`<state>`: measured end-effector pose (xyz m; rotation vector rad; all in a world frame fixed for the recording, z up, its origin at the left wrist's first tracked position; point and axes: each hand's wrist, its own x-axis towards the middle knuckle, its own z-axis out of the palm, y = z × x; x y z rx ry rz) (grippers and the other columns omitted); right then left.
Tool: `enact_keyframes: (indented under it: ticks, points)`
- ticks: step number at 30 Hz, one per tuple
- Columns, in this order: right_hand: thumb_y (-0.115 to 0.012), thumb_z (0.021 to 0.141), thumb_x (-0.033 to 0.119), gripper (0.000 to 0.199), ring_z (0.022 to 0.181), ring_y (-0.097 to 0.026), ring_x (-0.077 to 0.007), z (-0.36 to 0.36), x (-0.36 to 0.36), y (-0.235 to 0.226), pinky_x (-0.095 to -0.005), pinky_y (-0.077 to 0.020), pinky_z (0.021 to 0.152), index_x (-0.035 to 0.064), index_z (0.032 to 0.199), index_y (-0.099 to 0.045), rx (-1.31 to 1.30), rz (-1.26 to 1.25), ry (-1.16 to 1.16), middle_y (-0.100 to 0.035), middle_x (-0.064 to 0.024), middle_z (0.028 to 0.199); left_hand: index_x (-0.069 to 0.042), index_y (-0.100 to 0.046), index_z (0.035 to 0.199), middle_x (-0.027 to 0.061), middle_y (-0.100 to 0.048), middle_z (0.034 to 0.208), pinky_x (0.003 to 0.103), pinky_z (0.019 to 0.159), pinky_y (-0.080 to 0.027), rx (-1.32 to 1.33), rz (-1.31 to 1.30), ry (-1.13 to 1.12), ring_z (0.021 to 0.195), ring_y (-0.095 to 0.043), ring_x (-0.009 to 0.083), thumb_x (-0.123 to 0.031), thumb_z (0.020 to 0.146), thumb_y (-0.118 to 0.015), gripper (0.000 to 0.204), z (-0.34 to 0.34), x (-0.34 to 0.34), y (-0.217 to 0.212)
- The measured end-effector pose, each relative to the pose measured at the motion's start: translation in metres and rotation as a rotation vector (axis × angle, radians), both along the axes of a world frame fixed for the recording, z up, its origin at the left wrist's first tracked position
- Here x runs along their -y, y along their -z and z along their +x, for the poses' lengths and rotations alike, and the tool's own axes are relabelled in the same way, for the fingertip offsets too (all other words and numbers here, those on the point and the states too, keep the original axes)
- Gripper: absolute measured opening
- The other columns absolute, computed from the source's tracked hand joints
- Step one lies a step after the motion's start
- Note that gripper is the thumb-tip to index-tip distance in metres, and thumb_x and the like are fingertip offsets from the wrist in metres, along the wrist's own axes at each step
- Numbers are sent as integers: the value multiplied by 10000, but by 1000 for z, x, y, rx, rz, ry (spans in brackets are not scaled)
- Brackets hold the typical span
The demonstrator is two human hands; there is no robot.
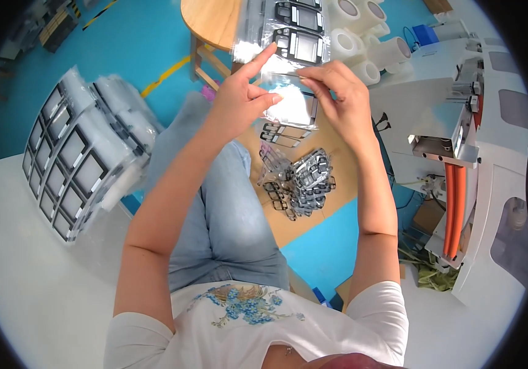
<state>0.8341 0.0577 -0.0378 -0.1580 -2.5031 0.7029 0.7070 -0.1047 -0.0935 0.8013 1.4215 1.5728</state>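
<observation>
A clear, glossy film strip (306, 46) carries black-framed panels, each with a pale rectangular window. It runs down from the wooden stool top between my hands, and its lower part glares white. My left hand (239, 95) is at the strip's left edge, index finger stretched along it. The left thumb lies on the film; the other fingers are partly hidden and seem to curl against the edge. My right hand (341, 92) pinches the strip's edge between thumb and index finger. Below, a heap of black frame pieces (310, 178) lies on brown cardboard (331, 212).
Left, stacked film sheets with black frames (67, 157) lie on a white table (6, 203). A round wooden stool (212, 21) stands ahead, white film rolls (390, 52) beside it. To the right is a white machine (491, 203) with orange tubes (454, 209).
</observation>
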Motion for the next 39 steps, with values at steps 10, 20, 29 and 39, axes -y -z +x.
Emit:
enact_keyframes:
  ticks: [10,20,29,39]
  points:
    - [-608,709,19,161,746,-618,-275,31,7,-22,-388,-484,653,43,850,-683,243,476,204,-589,-75,757,-165,-249,1555,-5,-682,761,191,648,-458,-53,-16,6,682,-535,16,-49,892,-651,784,-4,3,-8]
    - [-743,885,206,345,773,-487,-66,65,19,23,-226,-419,661,-9,1063,-540,165,-685,351,-579,-2,891,-156,-213,1563,16,-688,791,197,654,-462,-138,-1,-1,710,-540,14,-43,912,-631,782,1,5,0]
    - [-759,810,16,83,668,-514,-40,42,17,-30,-189,-363,573,29,852,-689,-111,-720,40,-631,22,772,-16,-556,1293,36,-694,811,246,779,-510,121,168,173,794,-646,85,-121,885,-720,452,36,14,35]
    - [-786,836,309,373,696,-474,-29,-73,-107,6,-186,-355,596,5,1007,-654,-47,-338,426,-546,44,776,-139,-415,1466,53,-639,695,229,583,-514,-56,90,-316,597,-612,80,-41,899,-656,624,28,-9,0]
